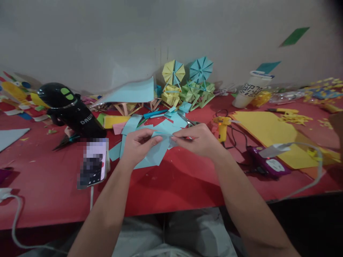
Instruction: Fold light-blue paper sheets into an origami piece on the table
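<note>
Right at the centre now, just above the glossy red tabletop point(174, 189): a small strip of pale-blue paper point(164, 134), pinched at both ends. On one end, left hand point(140, 144), closed tight, with thumb and forefinger clamped over the paper. On the other, right hand point(197, 138), closed too, thumb and fingertips together at the strip's edge, back of the hand up.

And below, fanned out and overlapping: loose pale-blue paper sheets point(150, 157), reaching back toward the wall. Just beyond the right hand, half hidden, dark-handled metal scissors point(190, 123).

Over to the left, lying by the left forearm: a white-edged smartphone point(103, 162), screen lit and partly pixelated. Behind it, a shiny black bottle with white lettering point(76, 114), green patches on top.

Across to the right: a yellow glue gun point(222, 130), small orange light glowing, dark cord trailing. Further out, a purple plastic socket block point(268, 165) with a white plug, in front of broad yellow paper sheets point(262, 130).

Along the back, side by side: a yellow-and-blue pleated paper disc point(171, 73) and an all-blue pleated paper disc point(200, 69). Well right of those, a white cup with dark lettering point(249, 92), tilted in view.
</note>
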Demonstrator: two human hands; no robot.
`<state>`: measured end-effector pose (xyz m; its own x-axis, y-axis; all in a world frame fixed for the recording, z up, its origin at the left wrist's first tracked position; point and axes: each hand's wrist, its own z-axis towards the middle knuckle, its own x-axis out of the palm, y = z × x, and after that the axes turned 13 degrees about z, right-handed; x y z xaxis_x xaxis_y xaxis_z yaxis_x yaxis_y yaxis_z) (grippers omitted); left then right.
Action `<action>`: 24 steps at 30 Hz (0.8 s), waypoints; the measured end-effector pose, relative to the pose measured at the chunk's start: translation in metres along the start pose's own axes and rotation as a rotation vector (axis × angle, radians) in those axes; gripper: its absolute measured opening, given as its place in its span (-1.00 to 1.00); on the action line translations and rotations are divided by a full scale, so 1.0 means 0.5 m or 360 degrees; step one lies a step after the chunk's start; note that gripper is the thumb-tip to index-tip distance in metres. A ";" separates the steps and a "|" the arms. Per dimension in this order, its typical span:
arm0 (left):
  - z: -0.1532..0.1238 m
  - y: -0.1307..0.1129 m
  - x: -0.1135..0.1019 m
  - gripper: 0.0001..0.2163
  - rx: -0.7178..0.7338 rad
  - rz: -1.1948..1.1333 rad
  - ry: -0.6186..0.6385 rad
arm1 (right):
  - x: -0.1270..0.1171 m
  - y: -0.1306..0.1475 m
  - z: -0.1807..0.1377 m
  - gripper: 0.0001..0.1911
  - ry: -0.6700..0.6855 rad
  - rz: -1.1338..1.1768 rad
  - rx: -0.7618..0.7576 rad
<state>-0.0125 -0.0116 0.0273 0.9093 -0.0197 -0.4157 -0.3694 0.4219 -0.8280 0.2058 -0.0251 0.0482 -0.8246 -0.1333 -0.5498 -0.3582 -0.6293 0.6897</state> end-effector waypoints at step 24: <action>0.020 0.016 0.033 -0.87 -0.0376 -0.0079 -0.0186 | 0.016 -0.049 0.012 -0.55 0.0249 0.0641 0.0446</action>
<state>0.0013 0.0006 0.0176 0.9382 0.0755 -0.3376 -0.3460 0.1993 -0.9168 0.2056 -0.0061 0.0296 -0.8536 -0.4492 -0.2639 -0.1472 -0.2779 0.9493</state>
